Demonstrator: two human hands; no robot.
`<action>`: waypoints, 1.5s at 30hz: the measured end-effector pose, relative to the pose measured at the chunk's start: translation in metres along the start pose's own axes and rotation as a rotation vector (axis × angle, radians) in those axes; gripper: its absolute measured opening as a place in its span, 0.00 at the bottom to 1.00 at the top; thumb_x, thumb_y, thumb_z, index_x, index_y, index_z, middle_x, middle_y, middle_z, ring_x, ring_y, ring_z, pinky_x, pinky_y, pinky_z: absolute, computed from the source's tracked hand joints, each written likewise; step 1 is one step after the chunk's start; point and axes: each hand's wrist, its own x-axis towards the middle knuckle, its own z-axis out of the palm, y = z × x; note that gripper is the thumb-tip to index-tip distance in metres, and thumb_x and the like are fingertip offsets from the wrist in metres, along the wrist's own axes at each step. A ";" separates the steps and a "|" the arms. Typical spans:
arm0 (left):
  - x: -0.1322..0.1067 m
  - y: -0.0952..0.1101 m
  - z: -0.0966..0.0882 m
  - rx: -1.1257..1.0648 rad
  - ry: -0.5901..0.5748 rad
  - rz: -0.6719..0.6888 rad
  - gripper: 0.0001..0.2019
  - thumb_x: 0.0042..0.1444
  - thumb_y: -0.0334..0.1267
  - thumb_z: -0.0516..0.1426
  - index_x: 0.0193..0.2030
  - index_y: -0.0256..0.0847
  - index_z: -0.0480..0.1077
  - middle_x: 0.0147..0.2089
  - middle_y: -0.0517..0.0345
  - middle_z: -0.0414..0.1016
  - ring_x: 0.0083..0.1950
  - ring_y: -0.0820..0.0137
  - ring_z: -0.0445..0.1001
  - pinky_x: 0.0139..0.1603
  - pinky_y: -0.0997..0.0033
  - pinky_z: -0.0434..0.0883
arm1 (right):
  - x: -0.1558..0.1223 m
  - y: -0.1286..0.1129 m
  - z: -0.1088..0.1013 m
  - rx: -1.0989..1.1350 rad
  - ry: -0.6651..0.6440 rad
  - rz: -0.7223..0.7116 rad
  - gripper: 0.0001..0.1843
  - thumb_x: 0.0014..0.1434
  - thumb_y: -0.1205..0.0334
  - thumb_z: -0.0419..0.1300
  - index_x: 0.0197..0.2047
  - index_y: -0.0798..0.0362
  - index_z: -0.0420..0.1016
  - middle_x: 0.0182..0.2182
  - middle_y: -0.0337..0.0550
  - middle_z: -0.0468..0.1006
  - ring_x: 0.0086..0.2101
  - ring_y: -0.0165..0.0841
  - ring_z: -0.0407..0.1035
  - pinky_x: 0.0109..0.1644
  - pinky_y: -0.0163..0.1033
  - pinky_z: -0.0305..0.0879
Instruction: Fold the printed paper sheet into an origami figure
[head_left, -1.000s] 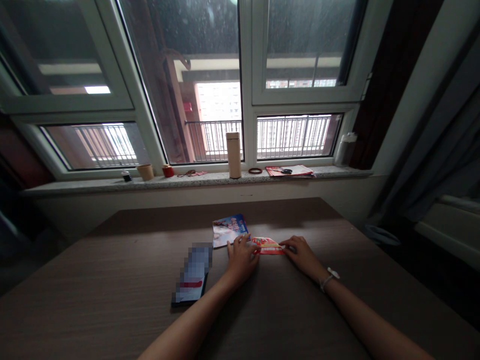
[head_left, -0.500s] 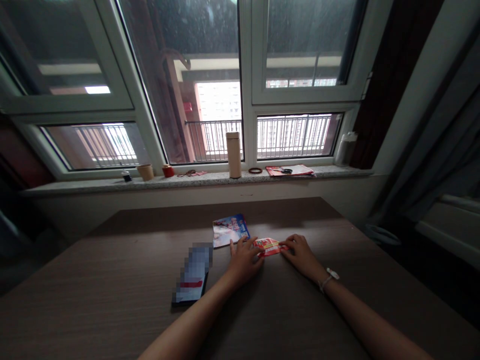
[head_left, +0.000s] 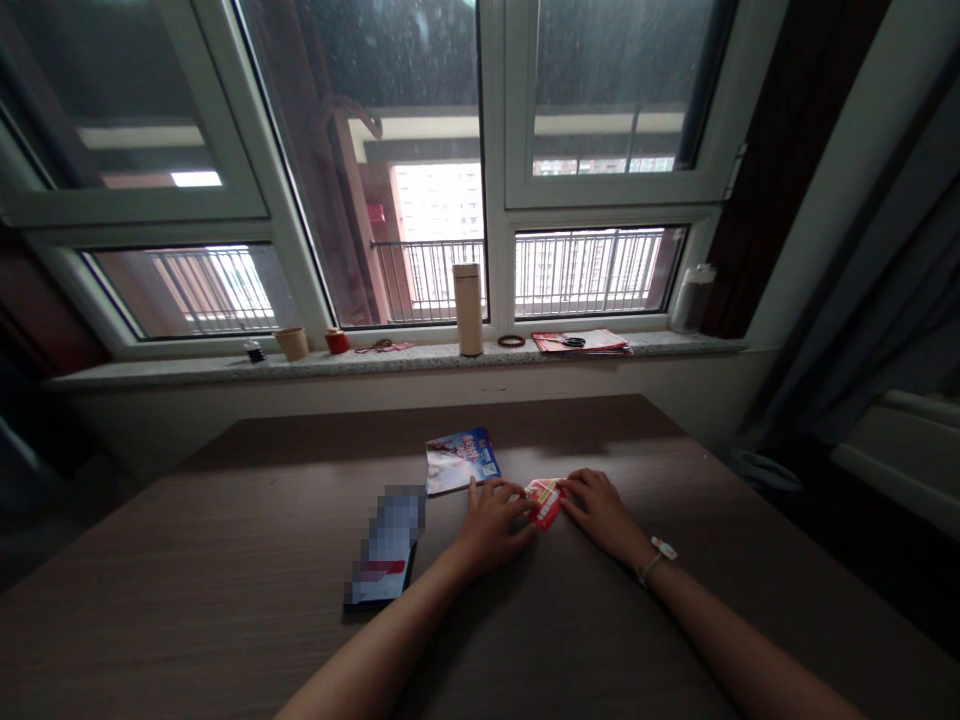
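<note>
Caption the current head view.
Left hand and right hand touch red paper on a table, with a phone at left.

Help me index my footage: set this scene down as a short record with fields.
Left hand: fingers at the left side of the red paper
Right hand: fingers at the paper's right side
Right wrist: bracelet
Paper: red with white and yellow, partly hidden by fingers
Table: phone with pixelated screen, left of the left hand; leaflet beyond that hand
Sill, left to right, among others: cup, flask, scissors on papers, bottle
</note>
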 end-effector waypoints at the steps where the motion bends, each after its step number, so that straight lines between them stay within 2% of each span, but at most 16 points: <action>1: 0.000 0.000 0.000 0.003 0.002 0.002 0.16 0.58 0.46 0.59 0.53 0.58 0.71 0.59 0.61 0.69 0.64 0.56 0.57 0.66 0.33 0.39 | 0.000 0.001 0.001 0.006 0.003 -0.012 0.16 0.62 0.55 0.54 0.50 0.47 0.76 0.47 0.47 0.72 0.50 0.40 0.62 0.58 0.48 0.57; 5: -0.001 -0.001 0.000 0.000 -0.013 0.003 0.17 0.60 0.48 0.57 0.56 0.58 0.68 0.63 0.61 0.65 0.66 0.53 0.55 0.66 0.31 0.38 | 0.001 0.005 0.005 0.030 -0.011 -0.050 0.15 0.63 0.54 0.54 0.48 0.45 0.76 0.51 0.45 0.73 0.54 0.41 0.60 0.62 0.51 0.52; 9: -0.001 -0.001 0.000 -0.018 -0.036 -0.001 0.16 0.61 0.49 0.55 0.56 0.58 0.69 0.63 0.62 0.66 0.67 0.53 0.53 0.66 0.32 0.34 | 0.001 0.004 0.006 0.040 -0.042 -0.029 0.14 0.63 0.54 0.52 0.47 0.44 0.75 0.55 0.41 0.72 0.59 0.43 0.55 0.64 0.58 0.45; 11: -0.001 0.000 0.000 -0.015 -0.035 -0.001 0.15 0.61 0.48 0.56 0.54 0.58 0.70 0.61 0.62 0.68 0.66 0.54 0.54 0.66 0.33 0.34 | 0.000 0.001 0.003 0.036 -0.041 -0.028 0.14 0.63 0.54 0.53 0.48 0.44 0.75 0.55 0.41 0.72 0.58 0.43 0.56 0.64 0.58 0.45; 14: -0.001 0.002 -0.002 -0.001 -0.022 -0.002 0.13 0.61 0.47 0.56 0.52 0.58 0.72 0.59 0.61 0.69 0.65 0.55 0.55 0.67 0.34 0.37 | -0.001 -0.006 -0.003 0.022 -0.037 -0.067 0.15 0.61 0.55 0.56 0.49 0.45 0.76 0.50 0.44 0.75 0.53 0.41 0.61 0.62 0.54 0.52; 16: -0.001 0.003 -0.003 0.005 -0.015 0.005 0.13 0.60 0.47 0.56 0.52 0.58 0.72 0.57 0.60 0.70 0.64 0.56 0.57 0.67 0.35 0.38 | -0.002 -0.010 -0.007 0.009 -0.040 -0.085 0.14 0.61 0.55 0.56 0.48 0.42 0.77 0.48 0.43 0.76 0.52 0.41 0.62 0.62 0.55 0.51; 19: -0.001 0.004 -0.003 0.013 0.004 0.013 0.14 0.60 0.47 0.56 0.52 0.58 0.72 0.56 0.60 0.70 0.63 0.56 0.58 0.66 0.35 0.40 | -0.002 -0.013 -0.008 0.023 -0.081 -0.069 0.13 0.62 0.55 0.55 0.47 0.40 0.77 0.49 0.40 0.76 0.54 0.42 0.61 0.65 0.60 0.43; 22: -0.001 0.002 -0.001 0.017 0.004 0.001 0.16 0.60 0.48 0.57 0.54 0.58 0.70 0.61 0.60 0.66 0.65 0.55 0.56 0.67 0.34 0.40 | -0.002 -0.011 -0.006 0.048 -0.109 -0.038 0.14 0.62 0.52 0.54 0.47 0.40 0.77 0.52 0.40 0.75 0.58 0.44 0.57 0.66 0.65 0.36; 24: 0.000 0.001 0.000 0.014 -0.014 -0.004 0.17 0.60 0.49 0.56 0.56 0.58 0.69 0.64 0.61 0.64 0.67 0.54 0.53 0.67 0.34 0.38 | -0.002 -0.009 -0.005 0.064 -0.120 -0.025 0.15 0.62 0.51 0.54 0.48 0.41 0.76 0.53 0.40 0.74 0.60 0.45 0.55 0.66 0.67 0.33; 27: 0.000 -0.001 0.001 0.004 -0.048 0.012 0.17 0.62 0.50 0.53 0.58 0.59 0.67 0.64 0.61 0.65 0.69 0.54 0.51 0.67 0.34 0.35 | -0.003 -0.006 -0.003 0.078 -0.142 -0.021 0.16 0.61 0.51 0.55 0.50 0.42 0.75 0.56 0.40 0.72 0.62 0.46 0.52 0.66 0.67 0.30; 31: 0.000 -0.001 0.001 0.004 -0.038 0.007 0.15 0.63 0.48 0.53 0.56 0.58 0.68 0.61 0.62 0.67 0.67 0.54 0.53 0.66 0.32 0.35 | -0.002 -0.005 -0.002 0.063 -0.115 -0.022 0.16 0.63 0.54 0.54 0.53 0.40 0.73 0.57 0.41 0.71 0.61 0.44 0.54 0.66 0.66 0.36; 34: 0.000 0.000 0.001 0.023 -0.022 -0.006 0.15 0.62 0.47 0.54 0.55 0.58 0.69 0.59 0.61 0.68 0.65 0.56 0.56 0.67 0.34 0.37 | -0.002 -0.005 -0.004 0.046 -0.071 -0.048 0.14 0.63 0.54 0.53 0.49 0.38 0.76 0.54 0.42 0.72 0.57 0.42 0.59 0.65 0.61 0.44; 38: 0.001 0.001 0.002 0.044 -0.006 -0.013 0.15 0.61 0.49 0.55 0.54 0.57 0.70 0.56 0.59 0.69 0.63 0.57 0.58 0.67 0.35 0.38 | -0.003 -0.008 -0.007 0.035 -0.068 -0.058 0.12 0.59 0.50 0.58 0.45 0.38 0.79 0.51 0.43 0.71 0.54 0.42 0.60 0.64 0.58 0.47; 41: 0.001 -0.001 0.004 0.050 0.011 -0.010 0.16 0.61 0.48 0.56 0.55 0.55 0.68 0.58 0.57 0.67 0.64 0.57 0.58 0.67 0.35 0.39 | -0.003 -0.008 -0.007 0.026 -0.071 -0.048 0.13 0.59 0.50 0.59 0.46 0.39 0.78 0.51 0.44 0.70 0.54 0.43 0.59 0.63 0.57 0.48; 45: 0.001 -0.004 0.008 0.052 0.019 -0.018 0.16 0.61 0.46 0.56 0.56 0.51 0.66 0.63 0.55 0.63 0.67 0.56 0.54 0.68 0.35 0.40 | -0.003 -0.004 -0.004 0.016 -0.065 -0.026 0.15 0.62 0.55 0.55 0.50 0.37 0.76 0.51 0.44 0.70 0.54 0.42 0.58 0.63 0.56 0.49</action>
